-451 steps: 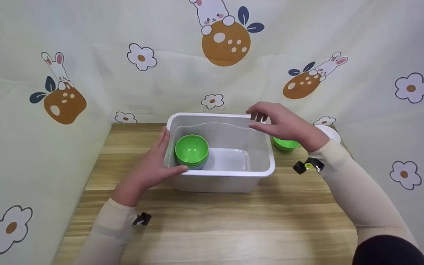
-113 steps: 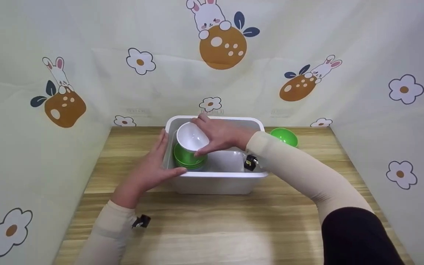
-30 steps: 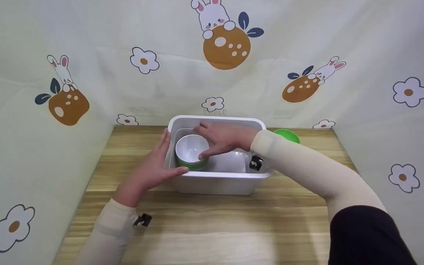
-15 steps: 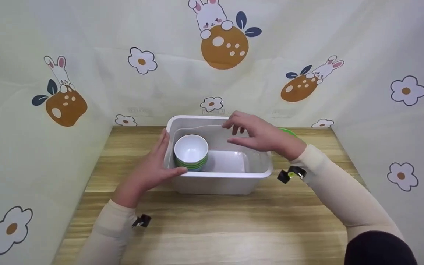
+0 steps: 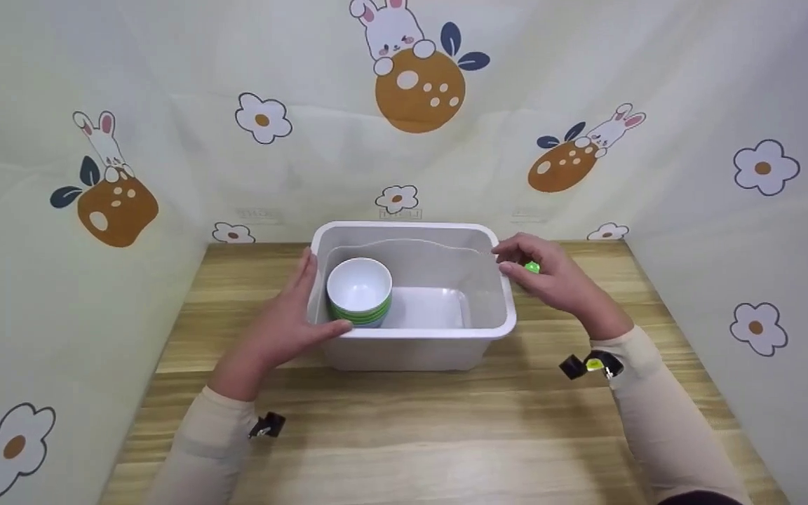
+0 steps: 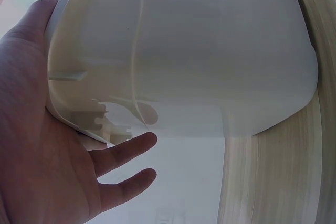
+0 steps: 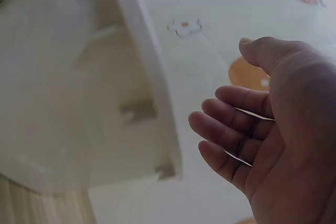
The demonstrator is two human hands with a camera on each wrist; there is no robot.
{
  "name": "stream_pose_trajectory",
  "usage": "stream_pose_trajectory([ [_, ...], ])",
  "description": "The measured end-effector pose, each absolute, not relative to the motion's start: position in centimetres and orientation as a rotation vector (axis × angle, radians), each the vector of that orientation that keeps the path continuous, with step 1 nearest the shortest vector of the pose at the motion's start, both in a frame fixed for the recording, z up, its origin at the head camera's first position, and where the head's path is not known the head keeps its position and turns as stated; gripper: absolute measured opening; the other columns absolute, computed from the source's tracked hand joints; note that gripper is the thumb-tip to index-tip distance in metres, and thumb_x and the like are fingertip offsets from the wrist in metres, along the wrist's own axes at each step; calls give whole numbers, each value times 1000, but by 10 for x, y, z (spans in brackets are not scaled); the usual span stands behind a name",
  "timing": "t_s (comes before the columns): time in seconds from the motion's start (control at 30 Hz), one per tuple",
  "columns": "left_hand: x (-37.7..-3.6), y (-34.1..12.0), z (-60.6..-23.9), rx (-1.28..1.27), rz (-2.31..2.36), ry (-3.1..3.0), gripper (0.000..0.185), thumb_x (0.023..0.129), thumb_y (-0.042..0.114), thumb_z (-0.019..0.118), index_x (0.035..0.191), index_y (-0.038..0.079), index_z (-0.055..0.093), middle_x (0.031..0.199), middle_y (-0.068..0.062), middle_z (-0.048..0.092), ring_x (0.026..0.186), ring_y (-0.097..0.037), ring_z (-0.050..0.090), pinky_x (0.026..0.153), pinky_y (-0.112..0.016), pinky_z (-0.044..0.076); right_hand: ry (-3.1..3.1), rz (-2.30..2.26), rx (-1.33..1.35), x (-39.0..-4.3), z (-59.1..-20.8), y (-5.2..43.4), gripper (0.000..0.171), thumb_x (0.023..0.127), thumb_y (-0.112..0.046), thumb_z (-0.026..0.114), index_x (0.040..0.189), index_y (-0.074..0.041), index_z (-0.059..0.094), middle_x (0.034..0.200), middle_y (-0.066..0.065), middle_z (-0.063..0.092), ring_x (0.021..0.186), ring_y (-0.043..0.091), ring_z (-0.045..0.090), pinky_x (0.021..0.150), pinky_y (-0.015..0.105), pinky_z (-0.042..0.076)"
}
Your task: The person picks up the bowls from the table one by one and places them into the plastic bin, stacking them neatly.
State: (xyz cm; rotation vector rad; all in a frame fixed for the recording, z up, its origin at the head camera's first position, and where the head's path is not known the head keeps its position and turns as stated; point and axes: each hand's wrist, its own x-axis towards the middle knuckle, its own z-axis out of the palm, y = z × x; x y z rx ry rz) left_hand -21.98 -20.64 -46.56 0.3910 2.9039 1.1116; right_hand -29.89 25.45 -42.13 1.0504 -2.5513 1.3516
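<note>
In the head view, a white bowl (image 5: 360,284) tops a nested stack of green bowls (image 5: 376,314) with a bluish one at the bottom. They stand upright in the left end of a white plastic bin (image 5: 404,347). My left hand (image 5: 274,330) rests against the bin's left side, fingers straight, thumb along the front-left rim; two fingers extend free in the left wrist view. My right hand (image 5: 551,277) hovers by the right rim, holding nothing, fingers loosely bent and apart. Just behind it a green bowl (image 5: 532,267) shows on the table, mostly hidden by the hand.
The bin's floor (image 5: 432,307) shows to the right of the stack. The wood-grain table (image 5: 404,435) extends in front and to both sides. Patterned cloth walls (image 5: 306,175) with rabbits and flowers close off the back, left and right.
The white bowl, first on the table at right, was carried into the bin and set on the green stack. My right hand let go and moved right past the rim. Left hand stayed.
</note>
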Motion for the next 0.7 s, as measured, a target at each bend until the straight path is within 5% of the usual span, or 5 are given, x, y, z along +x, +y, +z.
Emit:
stream_pose_trajectory([
  [0.23,-218,-208,-467,381,1102,2908,142,81,84,80,179,19,0,187,-4,-4,160,-54,32,120,-74,38,-2564,1400,788,-301,-452,281,21,110,-15,72,128,-6,77,114,7,77,101,19,68,89,27,55],
  [0.47,-219,-207,-466,374,1103,2910,140,83,80,82,179,21,-2,186,-3,-4,161,-53,29,120,-75,37,-2561,1442,638,-298,-469,299,23,111,-12,68,128,2,74,118,17,75,106,13,66,93,20,52],
  [0.7,-219,-205,-467,430,1138,2919,139,85,75,84,179,13,4,186,-8,0,161,-51,30,123,-70,37,-2539,1492,527,-301,-486,312,24,111,-9,68,128,6,73,113,14,75,97,11,68,84,17,54],
])
